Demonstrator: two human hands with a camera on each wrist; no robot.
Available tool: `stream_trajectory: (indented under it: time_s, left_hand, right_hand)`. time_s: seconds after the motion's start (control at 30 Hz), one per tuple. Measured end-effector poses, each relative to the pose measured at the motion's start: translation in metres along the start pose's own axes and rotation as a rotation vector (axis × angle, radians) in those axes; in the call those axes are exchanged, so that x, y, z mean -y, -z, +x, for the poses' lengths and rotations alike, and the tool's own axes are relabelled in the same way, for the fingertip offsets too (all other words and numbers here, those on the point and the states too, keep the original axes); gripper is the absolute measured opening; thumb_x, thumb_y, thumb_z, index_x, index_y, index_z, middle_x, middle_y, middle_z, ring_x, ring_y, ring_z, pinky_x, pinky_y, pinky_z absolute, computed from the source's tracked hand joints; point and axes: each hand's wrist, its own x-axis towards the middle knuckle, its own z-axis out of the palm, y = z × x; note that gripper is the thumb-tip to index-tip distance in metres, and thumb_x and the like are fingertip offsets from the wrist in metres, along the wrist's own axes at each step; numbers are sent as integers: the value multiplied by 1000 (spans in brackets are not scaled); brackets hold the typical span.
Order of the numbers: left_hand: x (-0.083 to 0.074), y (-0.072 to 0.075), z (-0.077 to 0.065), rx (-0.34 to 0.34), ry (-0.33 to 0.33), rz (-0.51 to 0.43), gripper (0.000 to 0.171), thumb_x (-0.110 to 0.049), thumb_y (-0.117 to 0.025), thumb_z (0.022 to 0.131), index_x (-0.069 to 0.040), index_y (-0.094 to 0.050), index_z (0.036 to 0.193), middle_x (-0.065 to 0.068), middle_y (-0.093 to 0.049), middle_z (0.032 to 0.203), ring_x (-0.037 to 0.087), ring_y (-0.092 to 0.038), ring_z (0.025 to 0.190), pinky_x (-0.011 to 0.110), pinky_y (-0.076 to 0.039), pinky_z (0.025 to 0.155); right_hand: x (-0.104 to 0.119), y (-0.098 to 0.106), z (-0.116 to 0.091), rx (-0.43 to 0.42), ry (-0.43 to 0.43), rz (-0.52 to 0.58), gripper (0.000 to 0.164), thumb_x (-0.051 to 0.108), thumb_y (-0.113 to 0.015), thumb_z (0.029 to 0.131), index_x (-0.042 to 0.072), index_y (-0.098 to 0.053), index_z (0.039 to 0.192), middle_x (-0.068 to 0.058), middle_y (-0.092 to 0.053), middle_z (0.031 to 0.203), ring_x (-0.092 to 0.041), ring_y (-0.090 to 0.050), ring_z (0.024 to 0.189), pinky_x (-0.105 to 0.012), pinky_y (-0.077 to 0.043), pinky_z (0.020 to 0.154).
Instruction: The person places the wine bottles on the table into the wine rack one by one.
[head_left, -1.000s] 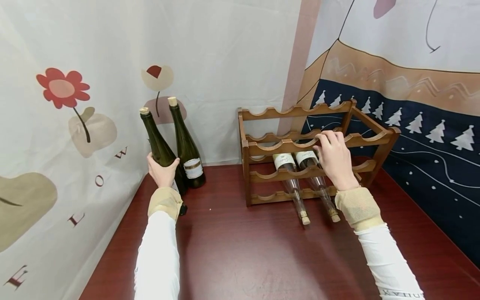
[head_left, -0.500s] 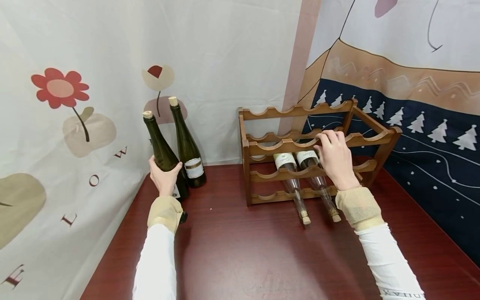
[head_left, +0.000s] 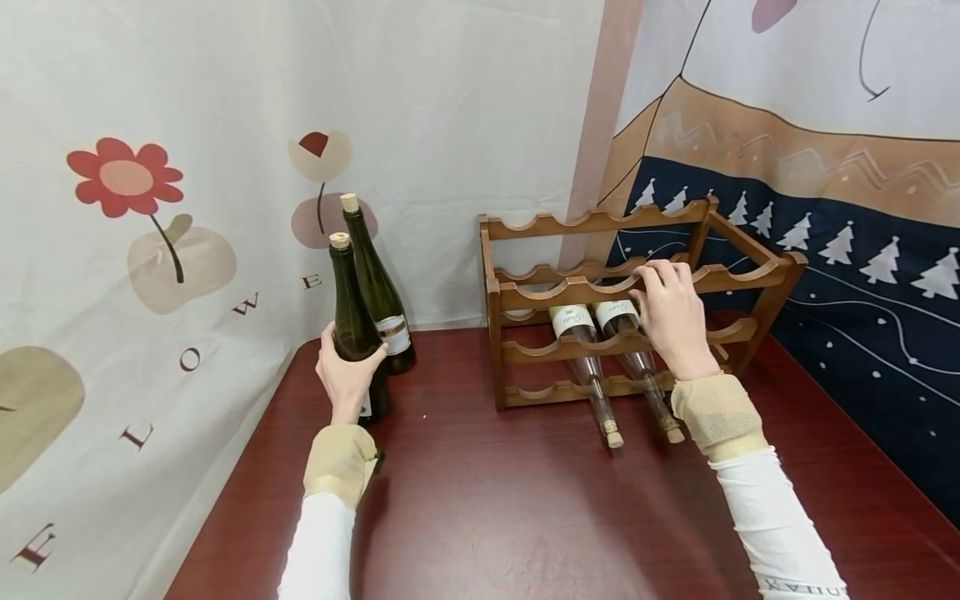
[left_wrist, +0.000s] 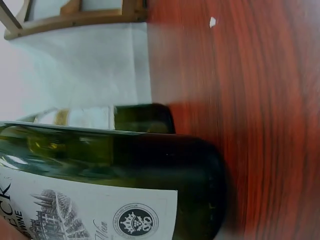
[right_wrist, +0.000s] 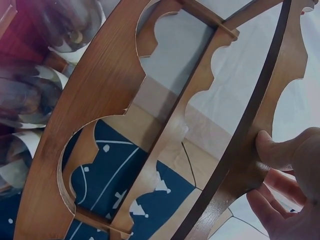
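Observation:
My left hand (head_left: 348,375) grips a corked green wine bottle (head_left: 351,304) around its body, nearly upright with a slight lean. Its white label (left_wrist: 95,210) shows large in the left wrist view, where the base is close over the tabletop. Just behind it stands a second green wine bottle (head_left: 382,292), partly hidden. At the wooden wine rack (head_left: 525,353), my right hand (head_left: 671,317) holds the upper front rail (right_wrist: 250,135), thumb on one side and fingers on the other in the right wrist view.
Clear corked bottles (head_left: 592,383) lie in the rack's lower tier, necks toward me; the right wrist view shows bottle glass (right_wrist: 25,95) beside the rail. A printed cloth (head_left: 450,125) hangs behind the dark red table (head_left: 480,500).
My left hand has brought the green bottle rightward and nearer to me, and it stands straighter, now overlapping the second bottle. My right hand has stayed on the rack rail.

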Motion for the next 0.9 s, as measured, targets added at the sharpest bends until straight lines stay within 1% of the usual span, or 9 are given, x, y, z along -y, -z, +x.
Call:
stream_trajectory:
  time_s: [0.1, 0.3, 0.47, 0.57, 0.67, 0.77, 0.83, 0.9]
  left_hand:
    - [-7, 0, -10, 3, 3, 4, 79, -26, -85, 63, -21, -50, 133, 13, -56, 127, 36, -46, 122, 51, -34, 103]
    - [-23, 0, -27, 14, -27, 30, 79, -26, -85, 61, -19, -52, 132, 13, -58, 124, 36, -48, 117, 49, -32, 103]
    - [-39, -1, -41, 34, -61, 26, 79, -27, -85, 60, -20, -53, 132, 12, -59, 122, 35, -50, 114, 49, -33, 102]
    - [-49, -2, -48, 36, -92, 22, 79, -26, -85, 59, -20, -54, 131, 12, -60, 119, 35, -51, 110, 49, -36, 98]
    - [-56, -4, -54, 40, -121, 19, 79, -26, -86, 58, -20, -55, 131, 12, -61, 117, 33, -53, 106, 48, -38, 93]
    - [-62, -6, -60, 52, -154, 20, 78, -27, -86, 57, -19, -56, 129, 12, -62, 115, 32, -53, 103, 48, -40, 90]
    - [-66, -6, -64, 57, -172, 20, 77, -26, -85, 56, -18, -57, 127, 10, -63, 114, 31, -54, 102, 47, -40, 88]
    - [-70, -7, -67, 61, -188, 18, 75, -26, -86, 55, -18, -58, 125, 9, -65, 111, 30, -54, 100, 46, -41, 86]
  right_hand:
    - [0, -1, 0, -4, -3, 1, 18, 3, -65, 87, -4, -62, 103, -20, -57, 108, -38, -49, 102, -52, -51, 76]
    - [0, -3, -1, -35, 4, 5, 21, 5, -68, 85, -5, -62, 103, -21, -57, 111, -39, -49, 103, -51, -51, 76]
    - [3, -4, -3, -47, -28, 22, 27, 8, -68, 86, -7, -61, 107, -24, -55, 114, -40, -47, 105, -51, -51, 77]
    - [7, -6, -5, -61, -52, 49, 30, 10, -67, 87, -9, -60, 109, -25, -54, 117, -41, -45, 108, -51, -49, 82]
    - [16, -8, -7, -97, -59, 82, 30, 10, -66, 87, -10, -59, 109, -26, -53, 119, -42, -43, 112, -51, -44, 90]
    - [31, -8, -10, -127, -60, 122, 30, 11, -65, 88, -9, -59, 109, -26, -52, 120, -44, -42, 114, -51, -39, 96]
    - [42, -7, -13, -128, -70, 175, 32, 14, -64, 89, -9, -59, 111, -26, -53, 120, -44, -42, 114, -51, -38, 97]
    - [54, -6, -15, -107, -86, 239, 35, 16, -65, 89, -8, -59, 113, -26, -53, 120, -43, -42, 114, -51, -38, 97]
